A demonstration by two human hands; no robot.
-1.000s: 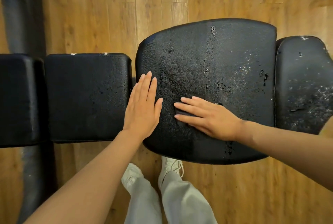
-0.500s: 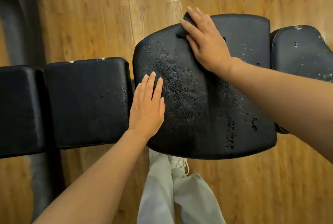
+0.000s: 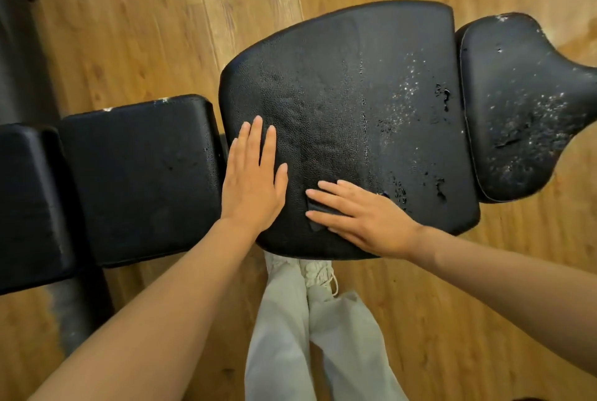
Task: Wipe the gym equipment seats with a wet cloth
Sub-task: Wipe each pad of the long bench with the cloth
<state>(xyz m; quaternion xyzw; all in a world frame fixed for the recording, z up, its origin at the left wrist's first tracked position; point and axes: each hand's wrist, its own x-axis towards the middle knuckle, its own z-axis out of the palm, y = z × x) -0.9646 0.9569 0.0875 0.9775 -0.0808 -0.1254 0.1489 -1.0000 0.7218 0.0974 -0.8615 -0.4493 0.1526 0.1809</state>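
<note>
Left hand flat on the seat, right hand flat, pressing a dark cloth; droplets beyond the right hand suggest wiping remains.

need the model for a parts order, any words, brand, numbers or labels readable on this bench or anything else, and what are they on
None: no readable text anywhere in the head view.
large black pad: bare pebbled vinyl, only cracks and pale flecks.
rear pad: no label, worn flecks only.
smaller pad: blank.
dark cloth under the right hand: no tag visible.
left hand: rests flat, nothing written.
</note>
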